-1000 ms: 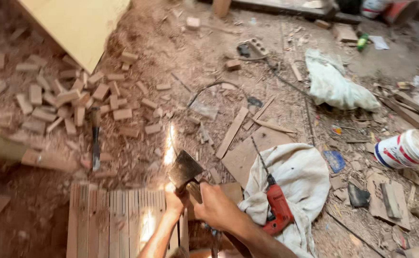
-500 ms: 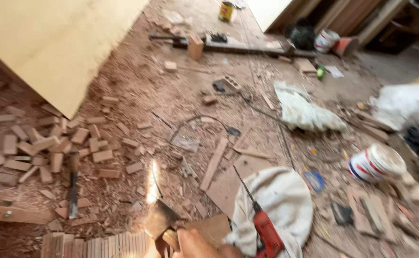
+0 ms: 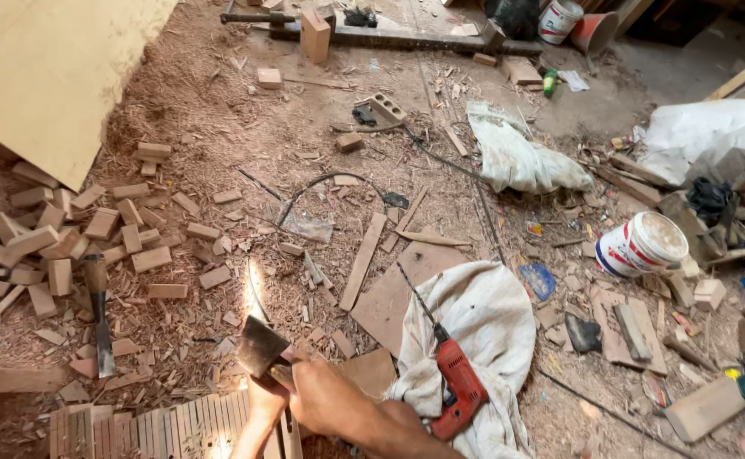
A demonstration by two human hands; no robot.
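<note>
My right hand (image 3: 328, 398) grips the short wooden handle of a hatchet, just behind its dark metal blade (image 3: 262, 344). My left hand (image 3: 262, 410) sits directly under the blade with its fingers closed around a small wooden piece that is mostly hidden. Both hands hover over a row of thin wooden slats (image 3: 160, 429) at the bottom edge. A red power drill (image 3: 459, 387) lies on a white cloth (image 3: 483, 314) just right of my right forearm.
A pile of small wooden blocks (image 3: 49, 246) and a chisel (image 3: 98, 310) lie to the left on sawdust. A plywood board (image 3: 41, 68) leans at the top left. A white bucket (image 3: 640, 246), a white sack (image 3: 521, 157), flat wood offcuts (image 3: 393, 293) and scrap lie to the right.
The view swung up toward the far floor and came back a little. My hands dropped to the lower edge and show again, still on the hatchet above the slats.
</note>
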